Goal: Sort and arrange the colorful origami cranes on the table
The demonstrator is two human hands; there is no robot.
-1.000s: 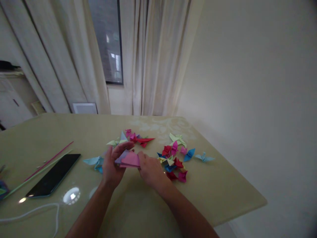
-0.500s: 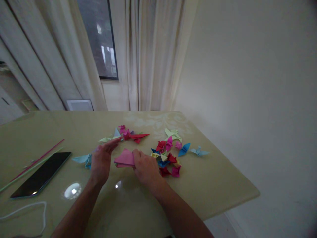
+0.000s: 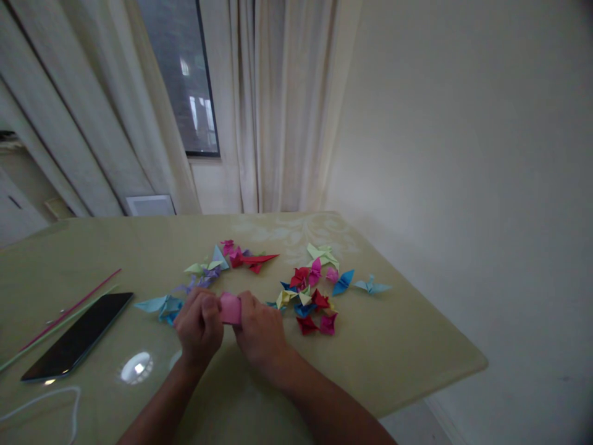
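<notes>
A folded pink paper (image 3: 230, 308) lies on the pale green table (image 3: 393, 352), pinched from both sides. My left hand (image 3: 199, 326) grips its left edge with curled fingers. My right hand (image 3: 259, 330) presses its right edge, fingers closed on it. Several small folded paper flowers (image 3: 309, 295) in red, pink, blue and yellow lie just right of my right hand. More folded pieces, among them a red one (image 3: 256, 261) and a light blue one (image 3: 161, 305), lie beyond and left of my hands.
A black phone (image 3: 78, 343) lies at the left with a pink stick (image 3: 74, 306) and a green stick beside it. A white cable (image 3: 41, 402) curls at the front left. The table's right edge drops off near the wall. Curtains hang behind.
My left hand, open and apart half a second ago, has come in and closed on the pink paper. The paper now looks smaller, folded in between both hands.
</notes>
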